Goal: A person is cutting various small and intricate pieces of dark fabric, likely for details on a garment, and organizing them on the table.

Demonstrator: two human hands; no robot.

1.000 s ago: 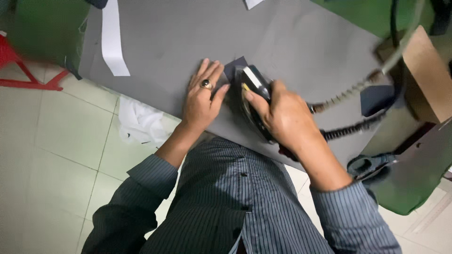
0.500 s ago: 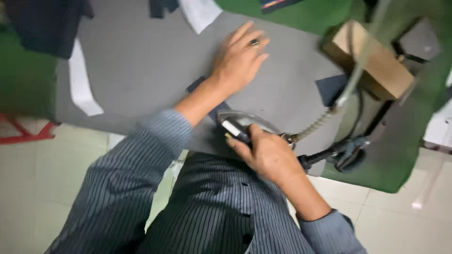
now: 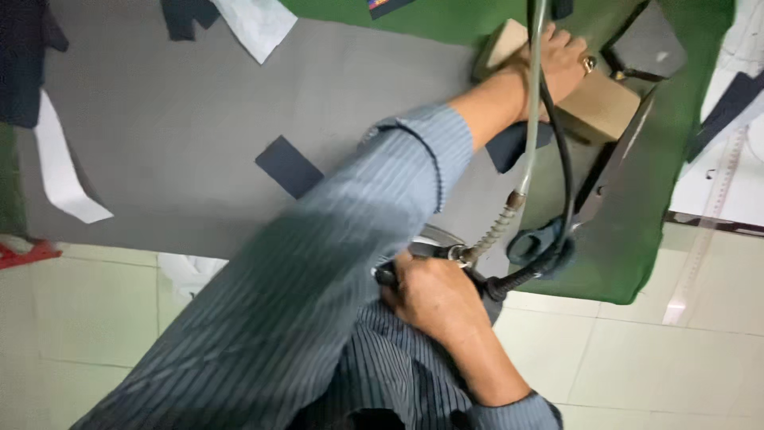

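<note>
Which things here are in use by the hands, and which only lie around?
In use:
- iron, gripped by the right hand
- tan block, under the left hand
- hose and black cable to the iron

Lying about:
- dark blue fabric patch
- white fabric strip
- white fabric piece

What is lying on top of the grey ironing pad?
On the grey pad lie a dark blue fabric piece and white strips. The left hand rests on a brown block; the right hand grips the iron, mostly covered.
</note>
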